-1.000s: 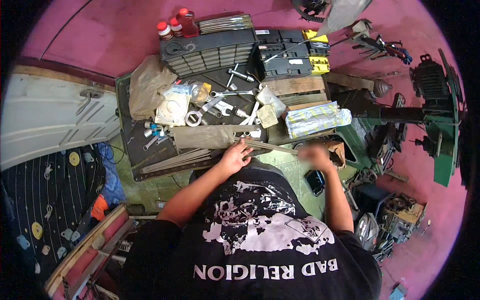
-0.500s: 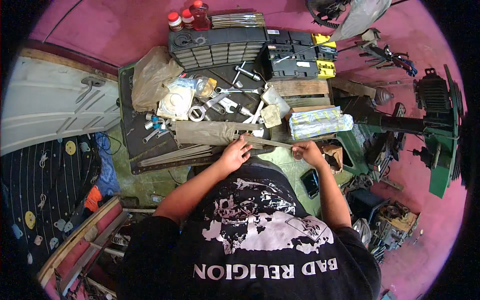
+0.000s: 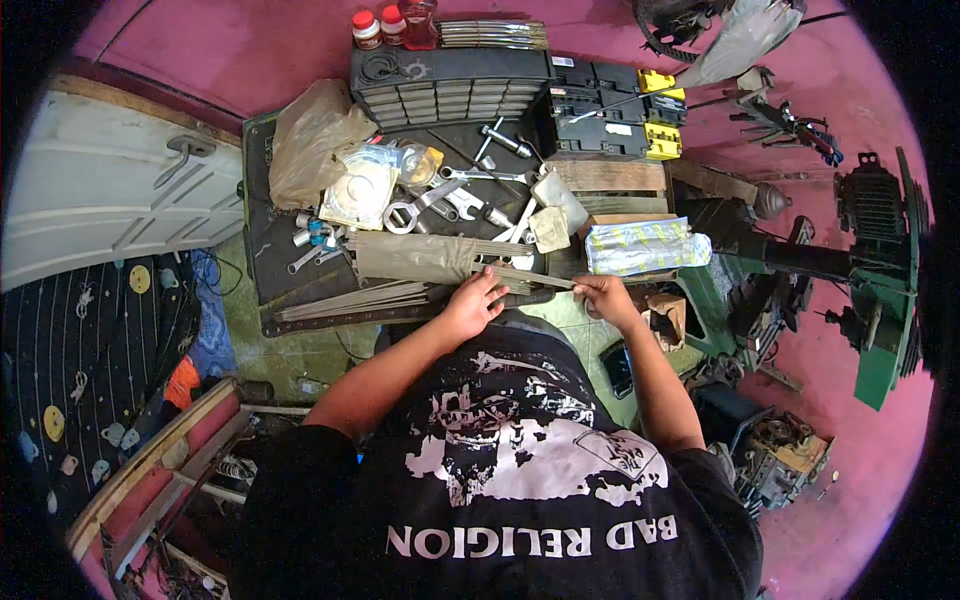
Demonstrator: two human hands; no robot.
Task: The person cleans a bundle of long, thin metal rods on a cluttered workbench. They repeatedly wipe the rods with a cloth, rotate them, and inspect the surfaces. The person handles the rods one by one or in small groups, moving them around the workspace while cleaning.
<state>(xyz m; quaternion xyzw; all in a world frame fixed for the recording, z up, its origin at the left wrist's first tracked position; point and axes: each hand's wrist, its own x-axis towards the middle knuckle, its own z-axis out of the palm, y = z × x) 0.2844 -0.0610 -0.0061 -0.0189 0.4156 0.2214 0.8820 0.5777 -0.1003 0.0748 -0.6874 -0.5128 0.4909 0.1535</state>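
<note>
My right hand (image 3: 606, 301) pinches the right ends of a few thin grey welding rods (image 3: 538, 277) between thumb and fingertips. Those rods slant left to my left hand (image 3: 474, 302), which grips them loosely beside the end of a cloudy plastic bag (image 3: 415, 257). Its other fingers are loosely bent and apart. More rods (image 3: 512, 247) stick out of the bag's right end. Near the bench's front edge, a fanned bunch of similar rods (image 3: 350, 302) lies left of my left hand.
On the dark workbench (image 3: 262, 225), several wrenches (image 3: 415, 213), sockets and a flat metal box (image 3: 560, 197) lie behind the bag. A silvery wrapped package (image 3: 640, 247) sits to the right. A drawer organizer (image 3: 450, 75) and black cases (image 3: 590, 135) stand behind; a green machine (image 3: 885, 290) is far right.
My right hand has shifted slightly left along with the rod ends, closer to my left hand. The whole view has moved a little.
</note>
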